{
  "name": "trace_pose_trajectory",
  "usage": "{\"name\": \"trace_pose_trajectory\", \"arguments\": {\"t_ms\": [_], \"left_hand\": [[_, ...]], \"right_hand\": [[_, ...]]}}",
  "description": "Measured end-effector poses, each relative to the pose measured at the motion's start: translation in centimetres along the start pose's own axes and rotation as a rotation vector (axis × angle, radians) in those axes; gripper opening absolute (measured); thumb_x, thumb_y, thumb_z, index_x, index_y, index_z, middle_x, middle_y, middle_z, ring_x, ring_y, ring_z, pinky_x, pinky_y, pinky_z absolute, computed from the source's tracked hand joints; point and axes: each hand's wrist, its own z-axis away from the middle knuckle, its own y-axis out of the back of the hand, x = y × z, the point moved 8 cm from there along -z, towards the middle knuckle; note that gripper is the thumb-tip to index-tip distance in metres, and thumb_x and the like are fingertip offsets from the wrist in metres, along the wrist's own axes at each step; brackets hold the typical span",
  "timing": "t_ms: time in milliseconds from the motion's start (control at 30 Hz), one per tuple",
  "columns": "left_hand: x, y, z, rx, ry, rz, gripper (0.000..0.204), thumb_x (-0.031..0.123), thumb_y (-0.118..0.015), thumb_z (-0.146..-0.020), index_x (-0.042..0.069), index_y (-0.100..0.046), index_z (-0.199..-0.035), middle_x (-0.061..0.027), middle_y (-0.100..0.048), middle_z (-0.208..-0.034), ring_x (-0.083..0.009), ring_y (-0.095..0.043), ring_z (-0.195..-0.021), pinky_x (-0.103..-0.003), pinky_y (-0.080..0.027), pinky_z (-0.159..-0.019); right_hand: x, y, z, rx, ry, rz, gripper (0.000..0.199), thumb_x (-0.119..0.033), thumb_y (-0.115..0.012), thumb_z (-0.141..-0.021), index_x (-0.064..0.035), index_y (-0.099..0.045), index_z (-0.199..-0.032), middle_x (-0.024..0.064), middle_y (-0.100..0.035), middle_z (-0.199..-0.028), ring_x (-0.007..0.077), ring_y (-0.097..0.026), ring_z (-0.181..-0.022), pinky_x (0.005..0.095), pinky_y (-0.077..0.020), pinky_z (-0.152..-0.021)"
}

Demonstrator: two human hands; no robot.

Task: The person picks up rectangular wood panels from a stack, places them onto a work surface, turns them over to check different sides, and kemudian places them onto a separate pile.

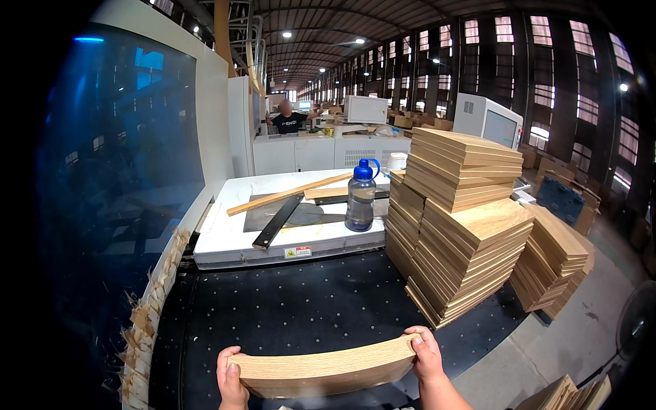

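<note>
A light wood-grain board [324,371] spans the space between my two hands at the near side of the black machine table. My left hand [232,380] grips its left end, thumb on the near face. Around the right end are the fingers of my right hand [426,354], with the thumb pressed against the corner. The board stands on edge with its long narrow side up; whether it touches the table cannot be made out. Beyond my right hand rise tall stacks of similar wooden boards [471,246].
A blue-capped water bottle [360,198] stands on the white machine top [225,236], near a wooden strip [287,193] and a black bar [279,222]. The black table [294,301] is dotted with small holes. A tinted machine panel [130,137] is at left. Farther back is another person [289,121].
</note>
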Motion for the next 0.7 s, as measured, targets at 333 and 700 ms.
{"name": "trace_pose_trajectory", "arguments": {"t_ms": [333, 700], "left_hand": [[-0.33, -0.04, 0.46, 0.004, 0.007, 0.032, 0.044, 0.035, -0.045, -0.088, -0.002, -0.049, -0.112, -0.0079, -0.055, -0.091, -0.0129, -0.052, -0.085, -0.025, -0.040, -0.078], [-0.35, 0.07, 0.30, 0.003, 0.014, 0.058, 0.046, 0.035, -0.047, -0.088, -0.003, -0.049, -0.112, -0.0075, -0.055, -0.090, -0.0128, -0.052, -0.084, -0.025, -0.040, -0.078]], "right_hand": [[-0.28, 0.23, 0.33, 0.001, 0.002, 0.009, 0.031, -0.026, -0.054, -0.088, -0.0009, -0.052, -0.107, 0.0100, -0.060, -0.094, 0.0169, -0.056, -0.087, 0.0292, -0.0436, -0.081], [-0.44, -0.15, 0.38, -0.002, -0.002, 0.009, 0.032, -0.027, -0.055, -0.088, -0.0010, -0.052, -0.107, 0.0097, -0.060, -0.094, 0.0164, -0.056, -0.089, 0.0289, -0.0430, -0.082]]}}
